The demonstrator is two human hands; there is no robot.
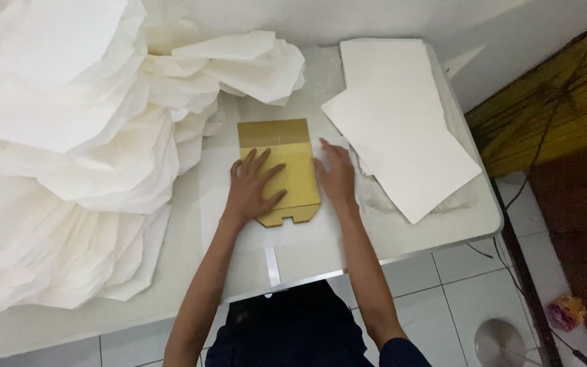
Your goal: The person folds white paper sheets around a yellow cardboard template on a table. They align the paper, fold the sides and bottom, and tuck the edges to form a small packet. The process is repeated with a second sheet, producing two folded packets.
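At the middle of the white counter (pixel 402 238) lies a flat gold cardboard box blank (pixel 281 163), and I take it as my landmark. It is folded flat, its long axis running away from the person, with a duller brown band at the far end and notched tabs at the near end.

Left hand (pixel 253 187): I see it palm down on the near-left part of the blank, fingers (pixel 261 163) spread and flat on the gold surface, thumb angled out toward the blank's centre. Not pinching anything.

Right hand (pixel 336 175): I see it at the blank's right edge, palm down, fingers together and pointing away from the person. It lies against that edge, partly on the counter; I cannot tell whether the fingertips curl under the card.

Right of the blank: a stack of white sheets (pixel 395 136), 2 layers visible, the upper one skewed. The stack's near-left edge lies just beside the right hand.

Left of the blank and beyond it: a large heap of crumpled white tissue paper (pixel 76 149), covering most of that side of the counter and reaching close to the blank's far-left corner.

Near side of the blank: a thin white strip (pixel 272 265) lies on the counter, running toward the person.

Below the counter edge, right of the blank: white tiled floor (pixel 456 299), with a round metal lid (pixel 501 343) on it.
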